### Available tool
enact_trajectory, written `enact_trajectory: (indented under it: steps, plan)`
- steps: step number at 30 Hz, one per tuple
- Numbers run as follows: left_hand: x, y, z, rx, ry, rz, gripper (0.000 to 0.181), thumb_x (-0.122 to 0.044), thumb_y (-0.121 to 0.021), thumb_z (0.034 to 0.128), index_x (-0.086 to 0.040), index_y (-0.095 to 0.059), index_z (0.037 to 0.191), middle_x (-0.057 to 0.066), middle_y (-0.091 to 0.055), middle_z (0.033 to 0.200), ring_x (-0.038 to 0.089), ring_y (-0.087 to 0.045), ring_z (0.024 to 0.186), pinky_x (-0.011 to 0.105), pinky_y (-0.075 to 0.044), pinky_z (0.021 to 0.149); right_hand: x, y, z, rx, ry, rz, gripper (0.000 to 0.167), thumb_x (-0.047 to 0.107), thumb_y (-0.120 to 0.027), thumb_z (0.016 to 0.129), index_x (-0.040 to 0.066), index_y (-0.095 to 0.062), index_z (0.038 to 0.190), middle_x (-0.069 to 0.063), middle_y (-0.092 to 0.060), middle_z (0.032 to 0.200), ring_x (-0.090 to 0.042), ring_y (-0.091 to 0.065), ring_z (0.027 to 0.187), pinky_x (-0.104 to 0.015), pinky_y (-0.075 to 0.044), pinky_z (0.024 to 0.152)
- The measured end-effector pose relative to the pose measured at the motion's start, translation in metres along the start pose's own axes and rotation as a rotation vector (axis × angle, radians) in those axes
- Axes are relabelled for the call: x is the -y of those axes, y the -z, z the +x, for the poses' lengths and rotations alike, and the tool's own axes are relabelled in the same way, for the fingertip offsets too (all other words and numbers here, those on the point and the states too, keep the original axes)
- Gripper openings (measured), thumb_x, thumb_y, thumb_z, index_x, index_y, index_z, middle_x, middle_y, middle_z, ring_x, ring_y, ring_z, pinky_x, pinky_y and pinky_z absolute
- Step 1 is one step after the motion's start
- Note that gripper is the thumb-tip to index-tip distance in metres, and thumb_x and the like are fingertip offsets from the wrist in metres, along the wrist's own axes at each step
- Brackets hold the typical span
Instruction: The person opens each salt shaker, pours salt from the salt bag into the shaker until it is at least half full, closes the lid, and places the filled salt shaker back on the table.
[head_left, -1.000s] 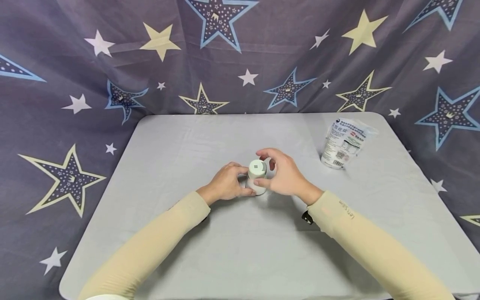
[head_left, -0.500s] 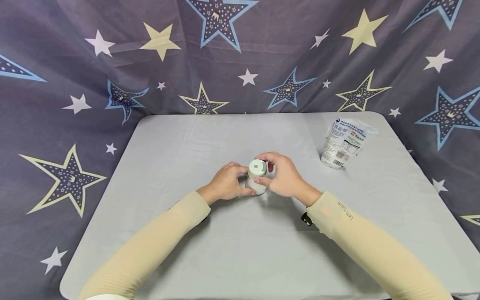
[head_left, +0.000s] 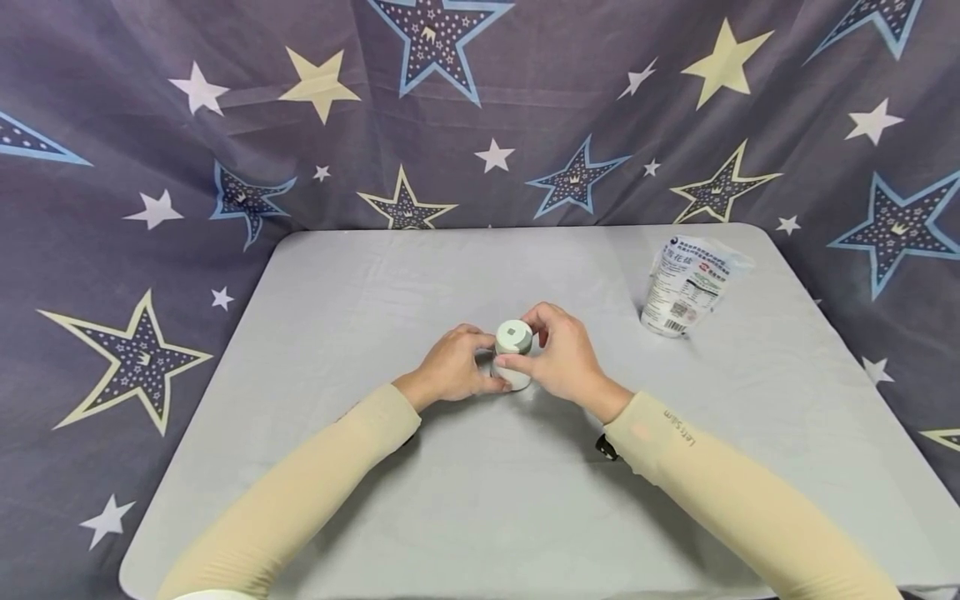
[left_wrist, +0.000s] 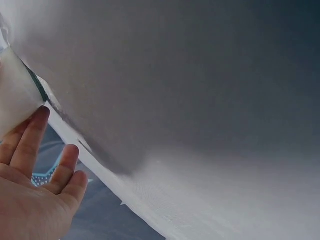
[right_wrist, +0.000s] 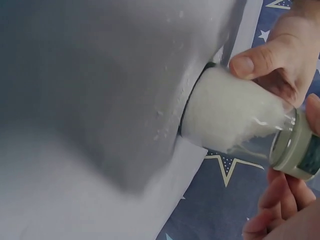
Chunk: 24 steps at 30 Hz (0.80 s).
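A clear jar (right_wrist: 230, 107) of white grains stands upright on the table, topped by a pale green lid (head_left: 513, 333). My left hand (head_left: 450, 367) grips the jar's body, thumb on the near side and fingers beyond it. Around the lid, the thumb and fingers of my right hand (head_left: 562, 354) pinch its sides. The right wrist view shows the grains filling most of the jar below the lid. Only part of the jar enters the left wrist view, at its left edge, with several fingers (left_wrist: 32, 145) against it.
A white printed pouch (head_left: 686, 287) stands upright at the table's back right. Small white specks (right_wrist: 160, 113) lie on the grey tabletop (head_left: 360, 292) near the jar. A star-patterned cloth (head_left: 480, 125) hangs behind and beside the table.
My right fingers first stood apart from the lid, then closed around it. The right hand and forearm have turned slightly, and the mark on the lid's top has rotated a little. The left hand stays put.
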<state>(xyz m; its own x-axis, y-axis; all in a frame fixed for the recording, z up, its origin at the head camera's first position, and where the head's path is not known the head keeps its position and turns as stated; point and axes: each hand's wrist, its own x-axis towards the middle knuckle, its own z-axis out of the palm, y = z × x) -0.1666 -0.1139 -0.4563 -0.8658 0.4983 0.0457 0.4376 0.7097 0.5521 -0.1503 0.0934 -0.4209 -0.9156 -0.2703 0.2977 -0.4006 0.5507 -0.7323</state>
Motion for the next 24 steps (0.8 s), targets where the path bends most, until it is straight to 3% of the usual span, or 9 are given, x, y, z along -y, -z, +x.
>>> enact_trajectory:
  steps: [9,24]
  plan:
    - [-0.0011,-0.0001,-0.0009,0.008,0.014,0.003,0.055,-0.043,-0.093,0.0729,-0.021,-0.075,0.12,0.002,-0.071,0.124,0.028,-0.055,0.125,0.047,-0.044,0.106,0.0011,-0.0024,-0.0017,-0.011,-0.027,-0.016,0.049,0.03,-0.098,0.069,0.011,-0.062,0.096,0.001,-0.062,0.089,-0.036,-0.057,0.082,-0.033,-0.041,0.066]
    - [-0.0027,-0.0004,0.001,0.0,0.025,0.02,0.055,-0.05,-0.091,0.0732,-0.023,-0.075,0.119,-0.001,-0.072,0.12,0.024,-0.056,0.122,0.044,-0.046,0.104,-0.0006,0.0017,0.0003,0.023,0.007,0.008,0.05,0.03,-0.098,0.069,0.011,-0.064,0.1,0.002,-0.066,0.092,-0.035,-0.058,0.082,-0.033,-0.043,0.068]
